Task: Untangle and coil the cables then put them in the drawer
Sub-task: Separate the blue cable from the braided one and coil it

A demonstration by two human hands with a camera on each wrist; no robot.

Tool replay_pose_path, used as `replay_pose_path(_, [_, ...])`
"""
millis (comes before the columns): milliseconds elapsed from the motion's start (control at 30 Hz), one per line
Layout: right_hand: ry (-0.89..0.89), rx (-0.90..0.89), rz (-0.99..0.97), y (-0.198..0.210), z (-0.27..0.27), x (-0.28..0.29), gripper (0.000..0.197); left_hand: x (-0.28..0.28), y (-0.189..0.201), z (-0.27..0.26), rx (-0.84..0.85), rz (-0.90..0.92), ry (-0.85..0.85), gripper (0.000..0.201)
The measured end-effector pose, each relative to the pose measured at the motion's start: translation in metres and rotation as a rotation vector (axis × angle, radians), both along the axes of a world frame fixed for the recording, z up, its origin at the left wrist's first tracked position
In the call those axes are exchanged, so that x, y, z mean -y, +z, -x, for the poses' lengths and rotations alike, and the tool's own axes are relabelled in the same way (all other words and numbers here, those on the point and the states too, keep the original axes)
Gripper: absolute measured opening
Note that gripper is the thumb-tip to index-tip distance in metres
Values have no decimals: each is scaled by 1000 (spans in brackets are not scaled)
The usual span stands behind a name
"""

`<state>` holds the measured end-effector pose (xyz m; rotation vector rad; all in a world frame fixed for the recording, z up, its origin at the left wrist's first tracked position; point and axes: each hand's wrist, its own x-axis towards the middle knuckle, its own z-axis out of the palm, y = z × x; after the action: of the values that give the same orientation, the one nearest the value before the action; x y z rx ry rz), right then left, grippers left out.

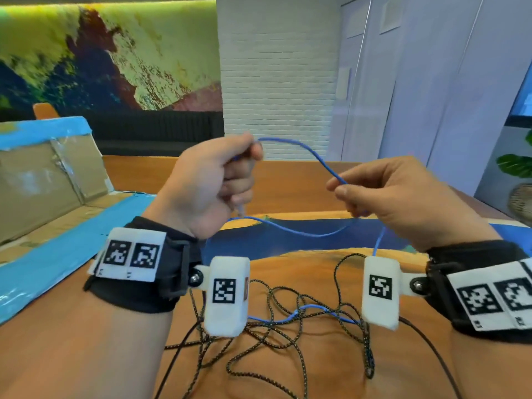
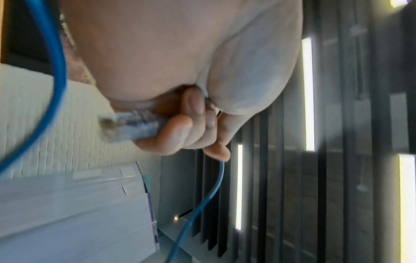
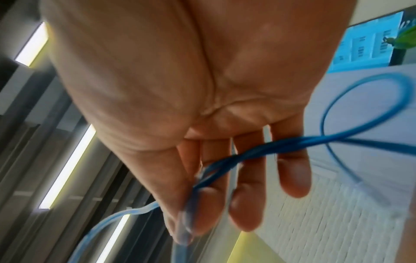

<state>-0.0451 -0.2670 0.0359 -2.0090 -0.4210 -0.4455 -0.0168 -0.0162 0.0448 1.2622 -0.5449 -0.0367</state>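
Above table [image 1: 302, 180]: left hand [image 1: 207, 185] fists blue cable [image 1: 313, 155]; right hand [image 1: 403, 197] pinches it.

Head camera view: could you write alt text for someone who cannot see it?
Two raised hands hold a thin blue cable between them: the left hand grips it, the right hand pinches it. Below, black braided cables lie tangled on a wooden table.
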Motion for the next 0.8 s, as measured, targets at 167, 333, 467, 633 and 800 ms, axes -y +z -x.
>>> replay_pose_path(167, [-91,-70,186,-4,2,-3,22,8,8,8,-91,261,-100,31])
replay_pose_path(333, [79,22,-90,-5,2,-33,26,30,-3,8,-76,-28,63,40])
replay_pose_path(467, [176,-29,-415,-3,4,-36,18,20,-2,12,-101,-32,-60,45])
replay_pose_path(633, [158,-4,-223,-6,5,-36,24,19,9,19,-167,376,-311,28])
replay_pose_path(800, [186,-175,299,-12,10,-52,28,22,16,15,-121,686,-151,31])
